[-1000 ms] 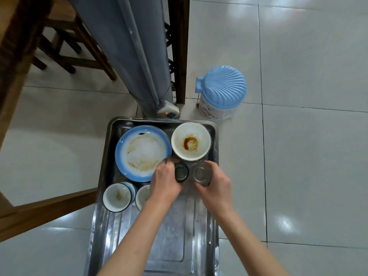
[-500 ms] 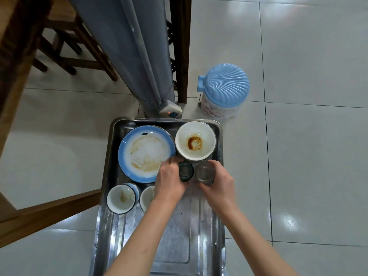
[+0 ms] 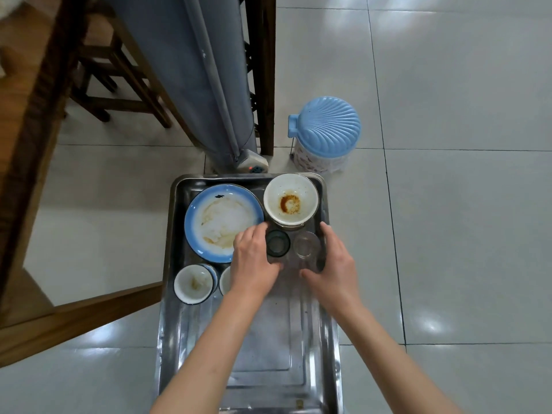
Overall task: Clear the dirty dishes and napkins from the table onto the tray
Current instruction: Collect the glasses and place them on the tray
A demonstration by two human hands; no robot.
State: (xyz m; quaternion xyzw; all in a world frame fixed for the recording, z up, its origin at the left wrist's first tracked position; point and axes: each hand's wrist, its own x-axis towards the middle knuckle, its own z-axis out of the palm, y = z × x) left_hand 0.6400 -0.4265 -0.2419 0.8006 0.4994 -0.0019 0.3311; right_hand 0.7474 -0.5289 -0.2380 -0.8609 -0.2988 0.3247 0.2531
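Now two glasses stand side by side on the tray (image 3: 179, 264): a dark glass (image 3: 278, 243) and a clear glass (image 3: 307, 245), below the stained bowl (image 3: 290, 202). Left hand (image 3: 254, 259) curls round the dark one, right hand (image 3: 334, 268) round the clear one. Risk: glasses knocking together or against the bowl and tipping if released carelessly.

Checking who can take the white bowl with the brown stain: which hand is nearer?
Roughly equal, left perhaps slightly: the left hand sits below-left of the bowl, the right hand below-right, neither touching it.
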